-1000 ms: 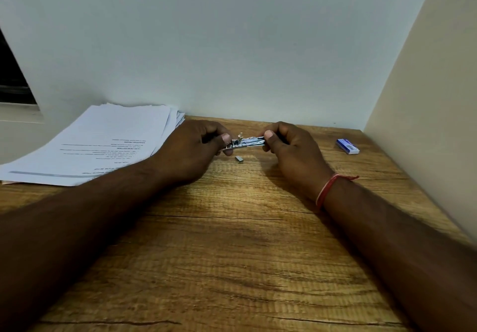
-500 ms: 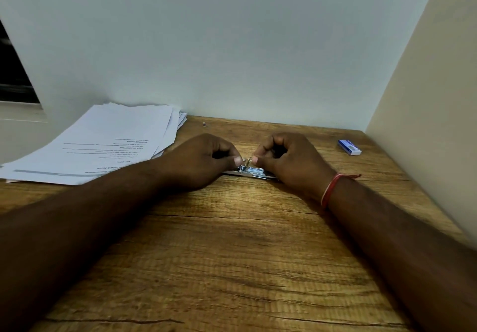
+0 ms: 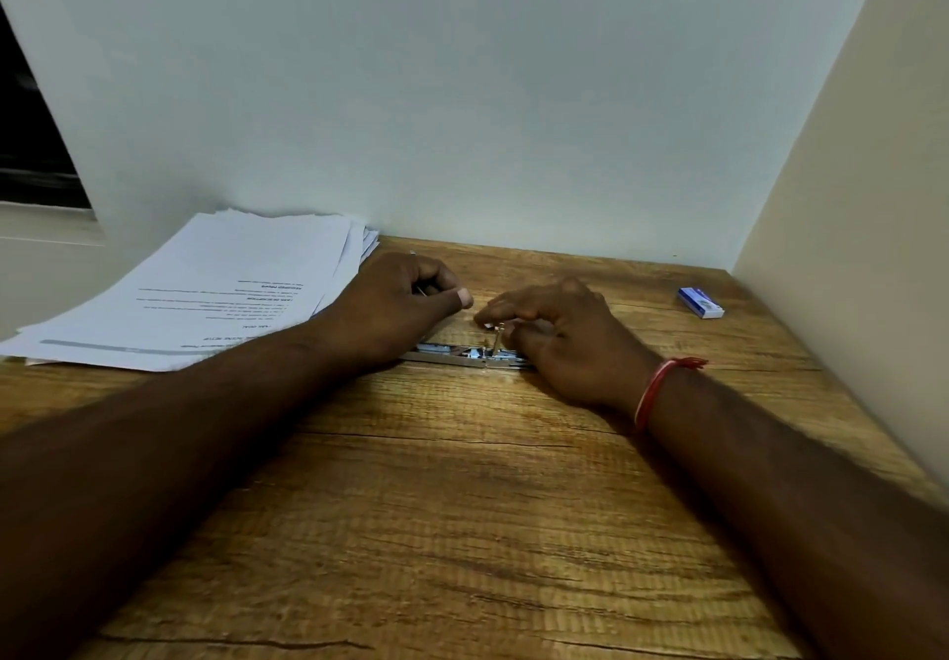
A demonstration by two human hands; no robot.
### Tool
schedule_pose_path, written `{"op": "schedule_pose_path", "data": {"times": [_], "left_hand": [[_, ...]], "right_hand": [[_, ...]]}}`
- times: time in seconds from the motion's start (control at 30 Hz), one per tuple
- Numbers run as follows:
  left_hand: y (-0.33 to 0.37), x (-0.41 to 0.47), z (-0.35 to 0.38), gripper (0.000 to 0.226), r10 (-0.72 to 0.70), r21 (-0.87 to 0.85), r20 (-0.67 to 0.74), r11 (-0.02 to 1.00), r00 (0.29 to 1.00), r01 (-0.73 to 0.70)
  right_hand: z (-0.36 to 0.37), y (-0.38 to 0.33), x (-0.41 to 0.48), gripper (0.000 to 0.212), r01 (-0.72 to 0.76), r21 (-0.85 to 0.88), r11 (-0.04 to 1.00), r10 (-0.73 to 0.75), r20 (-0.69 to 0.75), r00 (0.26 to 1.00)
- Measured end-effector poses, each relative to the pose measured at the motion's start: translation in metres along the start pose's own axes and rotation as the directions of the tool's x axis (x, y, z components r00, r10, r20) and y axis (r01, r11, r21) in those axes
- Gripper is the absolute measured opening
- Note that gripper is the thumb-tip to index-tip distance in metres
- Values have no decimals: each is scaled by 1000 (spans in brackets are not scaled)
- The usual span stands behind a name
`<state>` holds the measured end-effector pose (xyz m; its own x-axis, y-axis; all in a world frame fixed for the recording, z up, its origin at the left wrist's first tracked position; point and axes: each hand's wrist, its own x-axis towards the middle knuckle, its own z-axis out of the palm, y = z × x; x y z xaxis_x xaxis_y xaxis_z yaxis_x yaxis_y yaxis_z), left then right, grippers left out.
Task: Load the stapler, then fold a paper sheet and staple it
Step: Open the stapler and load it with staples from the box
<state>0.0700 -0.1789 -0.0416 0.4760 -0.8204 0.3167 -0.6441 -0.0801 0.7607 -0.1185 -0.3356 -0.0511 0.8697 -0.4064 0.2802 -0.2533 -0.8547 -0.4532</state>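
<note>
Centrally in the head view, the stapler lies opened out flat on the wooden desk, its bright metal channel running from nine to three o'clock between the two hands, with a small upright metal part standing at its middle.

The left hand sits at the stapler's nine o'clock end, and that end passes under the heel of the hand. Its fingers are curled into a loose fist with the thumb stretched toward three o'clock. A thin metal sliver shows inside the curl, held there; what it is cannot be told.

The right hand covers the three o'clock end of the stapler. Its thumb and forefinger are pressed together, pinching a small pale piece just above the upright part; it is too small to identify. The other fingers are bent and close together. A red thread band circles the right wrist.

From the stapler, a stack of printed paper sheets lies at ten o'clock, against the wall, just beside the left hand. A blue and white staple box rests at two o'clock, well apart from the right hand.
</note>
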Motion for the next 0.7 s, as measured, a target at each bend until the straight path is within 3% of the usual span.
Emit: {"op": "schedule_pose_path", "data": {"times": [0.17,0.43,0.7], "left_hand": [[-2,0,-1,18,-10,-17,-25,1000,1000,9],[0,-1,-1,21,-9,1,-18,1000,1000,9],[3,-3,0,22,-5,-12,-13,1000,1000,5]], "right_hand": [[-4,-7,1,39,0,-94,996,5,55,998],[-11,3,2,2,-154,45,987,159,-167,973],[-13,3,-1,19,-150,157,976,175,-160,971]]}}
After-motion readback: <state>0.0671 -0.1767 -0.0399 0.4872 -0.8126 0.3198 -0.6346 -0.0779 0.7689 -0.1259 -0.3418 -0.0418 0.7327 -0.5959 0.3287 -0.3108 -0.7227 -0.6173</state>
